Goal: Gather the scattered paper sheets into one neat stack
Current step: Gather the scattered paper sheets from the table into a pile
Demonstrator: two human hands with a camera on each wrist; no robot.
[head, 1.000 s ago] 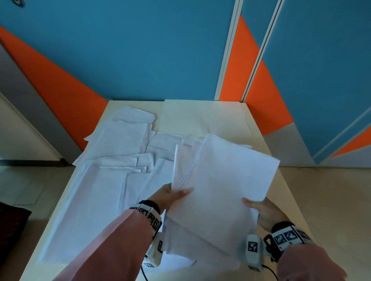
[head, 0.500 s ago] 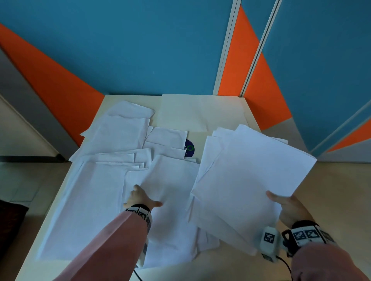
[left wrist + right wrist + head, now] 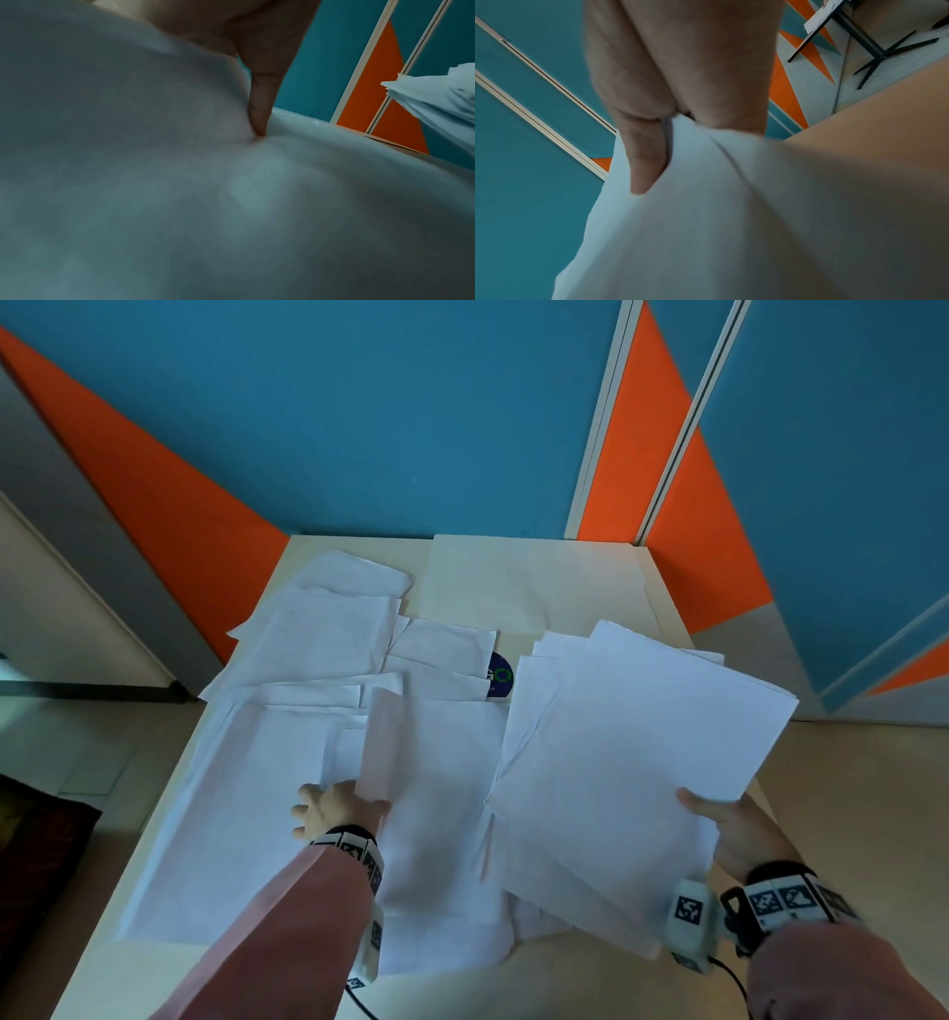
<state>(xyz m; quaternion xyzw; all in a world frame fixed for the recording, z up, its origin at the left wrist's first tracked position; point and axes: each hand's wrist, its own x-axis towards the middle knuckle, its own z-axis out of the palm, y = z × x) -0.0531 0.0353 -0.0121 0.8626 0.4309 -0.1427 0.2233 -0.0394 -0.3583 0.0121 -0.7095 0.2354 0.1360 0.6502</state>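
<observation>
The right hand [image 3: 732, 829] held a gathered bundle of paper sheets [image 3: 631, 762] by its near right corner, thumb on top and fingers beneath, as the right wrist view confirmed. The bundle fanned forward and to the left of that hand, raised above the table [image 3: 539, 577]; its edges were uneven, so it was judged a rough stack, not yet a neat one.

The left hand [image 3: 336, 809] was at the near edge of a single sheet [image 3: 436, 788] lying just in front of it. That sheet's left margin curled upward beside the fingers, and the left wrist view showed a fingertip [image 3: 258, 123] pressing into paper; the hand appeared to be pinching the sheet to lift it, though the grip was partly hidden.

Further loose sheets [image 3: 318, 634] lay overlapping ahead and to the left of the left hand, and one large sheet [image 3: 221, 814] lay directly to its left. A dark round label [image 3: 500, 675] showed between the papers.

By this evidence, the task was judged partly done: one bundle collected, many sheets left, squaring outstanding.
</observation>
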